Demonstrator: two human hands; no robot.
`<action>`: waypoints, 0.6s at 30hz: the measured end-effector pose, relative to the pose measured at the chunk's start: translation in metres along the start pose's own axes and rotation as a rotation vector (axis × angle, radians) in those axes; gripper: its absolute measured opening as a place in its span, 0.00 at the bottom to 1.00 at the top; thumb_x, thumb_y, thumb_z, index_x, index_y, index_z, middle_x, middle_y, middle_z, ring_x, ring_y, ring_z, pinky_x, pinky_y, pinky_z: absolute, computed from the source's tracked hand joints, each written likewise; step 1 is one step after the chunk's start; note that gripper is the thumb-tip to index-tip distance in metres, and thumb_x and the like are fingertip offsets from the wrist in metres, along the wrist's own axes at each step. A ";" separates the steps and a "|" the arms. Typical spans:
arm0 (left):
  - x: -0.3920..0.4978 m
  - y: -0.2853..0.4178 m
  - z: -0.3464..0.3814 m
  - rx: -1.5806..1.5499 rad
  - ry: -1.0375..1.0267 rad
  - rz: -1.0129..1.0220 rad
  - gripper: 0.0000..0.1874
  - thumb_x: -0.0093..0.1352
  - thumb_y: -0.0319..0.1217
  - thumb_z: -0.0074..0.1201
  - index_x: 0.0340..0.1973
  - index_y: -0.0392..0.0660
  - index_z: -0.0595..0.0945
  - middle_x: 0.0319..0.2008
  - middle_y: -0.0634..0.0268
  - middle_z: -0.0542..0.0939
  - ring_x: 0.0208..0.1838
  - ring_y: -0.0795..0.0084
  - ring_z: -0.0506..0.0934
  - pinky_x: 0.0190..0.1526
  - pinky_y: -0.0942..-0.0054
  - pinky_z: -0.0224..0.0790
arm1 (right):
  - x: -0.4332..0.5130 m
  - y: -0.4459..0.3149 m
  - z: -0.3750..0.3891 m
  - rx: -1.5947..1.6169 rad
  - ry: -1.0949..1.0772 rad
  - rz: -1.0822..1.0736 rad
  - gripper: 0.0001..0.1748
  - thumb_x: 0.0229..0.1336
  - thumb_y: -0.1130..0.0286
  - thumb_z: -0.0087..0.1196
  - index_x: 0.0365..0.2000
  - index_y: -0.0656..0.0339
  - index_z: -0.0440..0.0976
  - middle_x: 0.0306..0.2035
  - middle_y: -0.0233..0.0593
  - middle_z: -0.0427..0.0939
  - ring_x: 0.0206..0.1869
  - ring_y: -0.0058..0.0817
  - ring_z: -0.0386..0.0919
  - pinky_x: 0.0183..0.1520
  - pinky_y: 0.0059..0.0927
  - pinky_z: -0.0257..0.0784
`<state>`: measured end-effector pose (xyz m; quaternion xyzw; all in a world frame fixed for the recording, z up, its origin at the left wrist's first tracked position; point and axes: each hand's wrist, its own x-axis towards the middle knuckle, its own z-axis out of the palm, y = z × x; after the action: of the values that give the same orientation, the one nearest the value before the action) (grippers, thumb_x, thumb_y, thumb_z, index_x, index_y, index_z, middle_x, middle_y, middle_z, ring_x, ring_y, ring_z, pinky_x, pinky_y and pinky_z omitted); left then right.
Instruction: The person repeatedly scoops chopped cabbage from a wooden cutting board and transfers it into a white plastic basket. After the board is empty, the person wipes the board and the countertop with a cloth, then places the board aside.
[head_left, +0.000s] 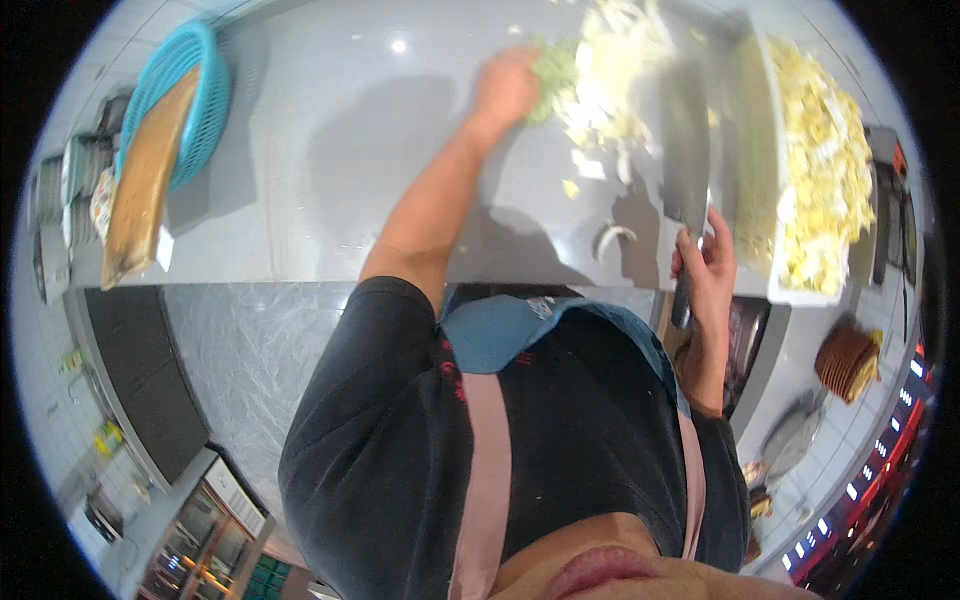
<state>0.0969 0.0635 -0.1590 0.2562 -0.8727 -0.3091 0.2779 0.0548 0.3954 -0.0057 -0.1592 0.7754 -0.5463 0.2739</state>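
Note:
My right hand (709, 255) grips the dark handle of a broad-bladed kitchen cleaver (685, 142). Its blade points away from me, between a pile of cut cabbage and a white tub. At the far side of the table my left hand (506, 90), blurred, touches pale green leaves (553, 79); its fingertips cannot be made out, so whether they grip is unclear. The chopped pale yellow cabbage (611, 75) lies heaped just right of those leaves. A curved white cabbage piece (613, 238) and a few scraps rest nearer to me.
The white plastic tub (780, 172) of cut cabbage (821, 165) stands at the table's right end. On the left, a wooden board (150, 172) leans across a blue plastic basket (214, 105). The grey tabletop's (285, 232) front edge runs along my apron (487, 334).

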 end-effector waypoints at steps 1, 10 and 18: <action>0.005 0.014 -0.006 -0.008 -0.001 -0.086 0.24 0.59 0.24 0.45 0.51 0.50 0.79 0.53 0.50 0.75 0.55 0.50 0.73 0.58 0.58 0.64 | 0.000 0.002 -0.005 0.013 0.024 -0.002 0.29 0.60 0.75 0.54 0.60 0.66 0.59 0.25 0.33 0.74 0.22 0.16 0.69 0.23 0.19 0.63; -0.078 0.148 -0.084 -0.043 -0.229 0.789 0.20 0.59 0.21 0.48 0.45 0.54 0.82 0.53 0.66 0.77 0.41 0.60 0.73 0.40 0.67 0.71 | -0.001 0.023 -0.061 0.038 0.039 -0.049 0.26 0.60 0.74 0.53 0.58 0.66 0.61 0.25 0.34 0.73 0.22 0.17 0.68 0.23 0.20 0.63; -0.146 0.108 0.024 0.077 -0.510 0.795 0.19 0.59 0.26 0.51 0.45 0.58 0.82 0.53 0.71 0.77 0.45 0.60 0.73 0.44 0.69 0.71 | 0.002 0.041 -0.084 0.075 -0.022 -0.088 0.26 0.60 0.74 0.52 0.59 0.63 0.62 0.26 0.30 0.73 0.21 0.14 0.66 0.23 0.19 0.63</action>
<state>0.1560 0.2365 -0.1493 -0.1717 -0.9543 -0.1993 0.1417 0.0050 0.4730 -0.0227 -0.1889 0.7435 -0.5847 0.2640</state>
